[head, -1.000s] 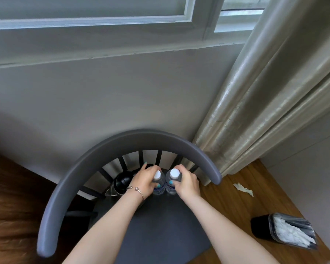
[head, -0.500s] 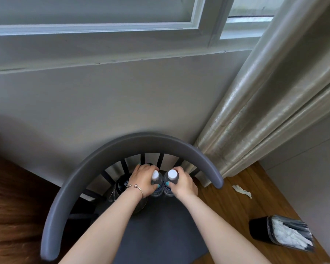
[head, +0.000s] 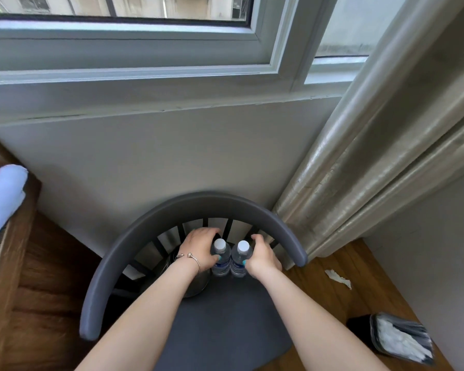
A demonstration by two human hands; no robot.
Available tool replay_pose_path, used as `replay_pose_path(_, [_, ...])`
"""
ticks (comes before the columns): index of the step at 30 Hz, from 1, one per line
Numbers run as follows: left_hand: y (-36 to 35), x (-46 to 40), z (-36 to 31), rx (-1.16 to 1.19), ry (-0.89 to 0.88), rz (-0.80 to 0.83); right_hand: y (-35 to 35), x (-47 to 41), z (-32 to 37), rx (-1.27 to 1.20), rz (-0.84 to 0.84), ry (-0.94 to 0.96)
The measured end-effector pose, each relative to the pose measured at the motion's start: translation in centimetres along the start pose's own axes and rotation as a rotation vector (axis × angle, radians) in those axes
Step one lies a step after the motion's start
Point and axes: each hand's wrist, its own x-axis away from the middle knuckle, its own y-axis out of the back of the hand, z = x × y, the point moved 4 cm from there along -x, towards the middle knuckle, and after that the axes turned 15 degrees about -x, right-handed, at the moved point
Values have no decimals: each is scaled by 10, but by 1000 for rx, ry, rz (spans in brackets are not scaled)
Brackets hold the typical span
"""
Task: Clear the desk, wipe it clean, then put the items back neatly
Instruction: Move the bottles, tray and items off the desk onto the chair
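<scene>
change: bottles set side by side on chair seat (head: pixel 225 317), hands unmoved | left hand (head: pixel 201 249) fingers grip left bottle (head: pixel 220 259) — right hand (head: pixel 261 257) fingers grip right bottle (head: pixel 241 261) | task: clearing phase (worktop unseen)

grey chair (head: pixel 193 210), white-capped bottles (head: pixel 220 259)

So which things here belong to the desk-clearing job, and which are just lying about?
In the job:
left hand on left bottle
right hand on right bottle
chair holding them

Lying about:
paper scrap
black bin
curtain
</scene>
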Motion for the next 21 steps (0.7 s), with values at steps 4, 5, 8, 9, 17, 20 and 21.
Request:
replay_pose_path(4, [18,22,-5,47,72,11,8,19,8,50,45,32])
replay_pose_path(5, [23,30,-7,55,90,20,11,24,10,66,61,53])
replay_pose_path(8, [34,57,-14,84,146,73,18,44,16,114,152,122])
replay_pose_path(9, [37,68,-17,91,165,101,19,52,18,125,199,147])
replay_pose_path(17, [59,163,-35,-1,265,476,22,126,38,191,529,321])
replay_pose_path(20, [59,199,-33,116,331,439,14,160,40,277,662,364])
replay_pose_path(21, [58,212,-33,164,353,426,11,171,39,301,699,374])
